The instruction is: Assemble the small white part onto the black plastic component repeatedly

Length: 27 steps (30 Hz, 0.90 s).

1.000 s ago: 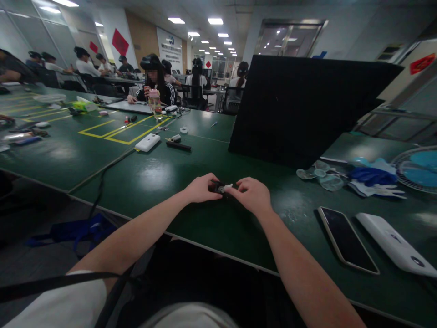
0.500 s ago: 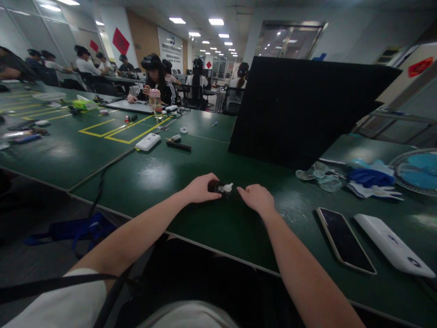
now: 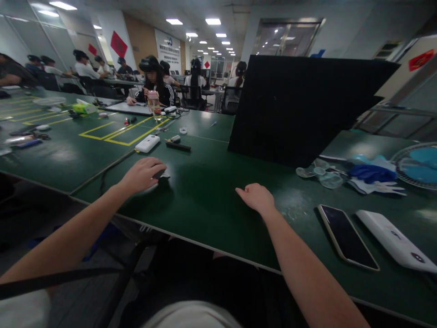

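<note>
My left hand (image 3: 143,174) is closed around a small dark object with a whitish piece at its end (image 3: 165,176), held just over the left part of the green table (image 3: 201,182). Its fingers cover most of the object, so its kind cannot be made out. My right hand (image 3: 256,197) rests on the table, its fingers curled in and one digit pointing left. Nothing shows in it. Past my left hand lie a white power bank (image 3: 148,144) and a black bar-shaped piece (image 3: 178,146).
A large black panel (image 3: 293,109) stands upright ahead on the right. On the right lie a phone (image 3: 347,237), a white device (image 3: 394,239), blue-and-white gloves (image 3: 373,173) and a fan (image 3: 418,165). A person (image 3: 157,86) sits across the table behind a bottle (image 3: 154,105).
My left hand has moved left, carrying the small dark object away from my right hand. My right hand has stayed almost in place.
</note>
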### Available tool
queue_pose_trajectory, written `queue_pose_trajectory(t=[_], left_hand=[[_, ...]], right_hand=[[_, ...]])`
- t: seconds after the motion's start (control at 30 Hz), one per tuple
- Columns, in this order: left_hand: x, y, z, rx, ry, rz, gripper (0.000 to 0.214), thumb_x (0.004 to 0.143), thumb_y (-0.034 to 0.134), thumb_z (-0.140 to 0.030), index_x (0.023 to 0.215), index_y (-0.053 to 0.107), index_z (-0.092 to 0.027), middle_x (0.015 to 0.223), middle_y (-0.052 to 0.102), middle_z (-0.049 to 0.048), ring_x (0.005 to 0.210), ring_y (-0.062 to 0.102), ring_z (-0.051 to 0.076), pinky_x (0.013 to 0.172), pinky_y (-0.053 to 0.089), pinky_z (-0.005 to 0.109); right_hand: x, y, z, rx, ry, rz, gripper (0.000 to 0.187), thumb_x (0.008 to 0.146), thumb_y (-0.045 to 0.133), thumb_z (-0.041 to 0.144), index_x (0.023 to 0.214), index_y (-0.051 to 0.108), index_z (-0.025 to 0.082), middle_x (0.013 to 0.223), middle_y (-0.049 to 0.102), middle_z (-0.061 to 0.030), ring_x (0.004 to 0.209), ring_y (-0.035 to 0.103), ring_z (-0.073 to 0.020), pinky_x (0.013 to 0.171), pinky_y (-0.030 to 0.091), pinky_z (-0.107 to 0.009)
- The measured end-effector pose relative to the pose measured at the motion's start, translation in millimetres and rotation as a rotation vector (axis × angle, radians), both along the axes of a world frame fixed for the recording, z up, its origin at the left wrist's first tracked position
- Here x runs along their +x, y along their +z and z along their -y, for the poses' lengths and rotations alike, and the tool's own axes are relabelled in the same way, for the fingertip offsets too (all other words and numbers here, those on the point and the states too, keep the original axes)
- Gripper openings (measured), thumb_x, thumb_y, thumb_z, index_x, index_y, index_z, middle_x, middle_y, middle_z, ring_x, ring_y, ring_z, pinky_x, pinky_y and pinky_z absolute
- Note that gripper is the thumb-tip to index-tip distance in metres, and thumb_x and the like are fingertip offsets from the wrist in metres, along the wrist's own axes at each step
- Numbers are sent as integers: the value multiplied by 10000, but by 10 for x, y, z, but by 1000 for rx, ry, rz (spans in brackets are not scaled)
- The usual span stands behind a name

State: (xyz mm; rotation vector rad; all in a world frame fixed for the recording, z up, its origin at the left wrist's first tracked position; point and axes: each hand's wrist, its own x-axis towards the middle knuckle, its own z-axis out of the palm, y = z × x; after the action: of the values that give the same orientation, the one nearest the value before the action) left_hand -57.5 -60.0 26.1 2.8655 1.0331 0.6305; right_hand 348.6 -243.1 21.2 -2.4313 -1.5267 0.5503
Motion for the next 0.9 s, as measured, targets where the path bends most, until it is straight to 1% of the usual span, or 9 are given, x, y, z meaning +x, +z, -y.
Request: queue_pose_trajectory(t=[0.07,0.13,0.3,0.37,0.43,0.53,0.63,0.73,0.9], left_hand=[[-106,-52,-9,75,-26,6,476,699,629,-181,1156,679,-306,1296,618,84,1299,502,326,1152,329,537],[-201,-146,-47,129,35,82,477,703,624,-165,1165,675,-273,1295,611,97,1287,509,318,1147,341,523],[-431,-398,-279,126,517,487,520,721,663,-243,1231,594,-162,1219,623,133,1171,575,296,1038,463,444],[-490,-459,-369,42,628,630,543,731,681,-277,1247,558,-160,1184,635,119,1082,622,264,981,501,417],[-503,-501,-426,-59,661,750,561,741,695,-300,1259,524,-169,1162,640,102,1008,652,226,931,525,385],[-411,-536,-453,-188,615,893,577,771,692,-341,1274,466,-171,1135,642,95,959,665,194,891,535,353],[-201,-542,-440,-296,474,938,546,813,653,-380,1267,433,-170,1083,649,81,933,667,184,878,531,345],[86,-521,-414,-346,368,847,521,848,614,-421,1271,431,-178,1099,651,87,957,666,205,903,519,379],[642,-460,-333,-375,229,550,535,895,553,-470,1324,417,-180,1204,645,145,1059,659,270,955,494,451]], right_hand=[[-12,15,-7,-29,-14,22,459,924,505,582,705,633,201,715,673,-58,617,651,-182,545,516,-306],[-25,25,-12,-49,-25,47,454,928,500,578,718,633,199,720,671,-55,633,654,-182,552,514,-299],[-16,-2,-24,-52,-17,34,446,931,492,580,738,628,202,732,663,-53,649,655,-183,561,512,-295],[6,-27,-32,-50,-9,26,446,928,492,584,742,630,203,729,660,-55,643,652,-186,560,510,-300],[28,-50,-42,-42,-3,30,457,921,492,599,739,632,203,717,655,-56,632,648,-189,552,505,-305],[45,-69,-49,-16,9,40,471,910,498,614,722,632,204,695,647,-57,616,643,-193,542,498,-310],[51,-74,-48,14,9,34,459,902,515,602,695,620,206,666,636,-56,582,628,-190,522,490,-310],[63,-92,-53,37,5,19,462,884,535,612,667,600,209,645,623,-53,556,613,-188,505,484,-313],[94,-131,-73,44,-18,-1,464,868,554,622,659,607,211,662,641,-55,569,618,-191,508,487,-316]])
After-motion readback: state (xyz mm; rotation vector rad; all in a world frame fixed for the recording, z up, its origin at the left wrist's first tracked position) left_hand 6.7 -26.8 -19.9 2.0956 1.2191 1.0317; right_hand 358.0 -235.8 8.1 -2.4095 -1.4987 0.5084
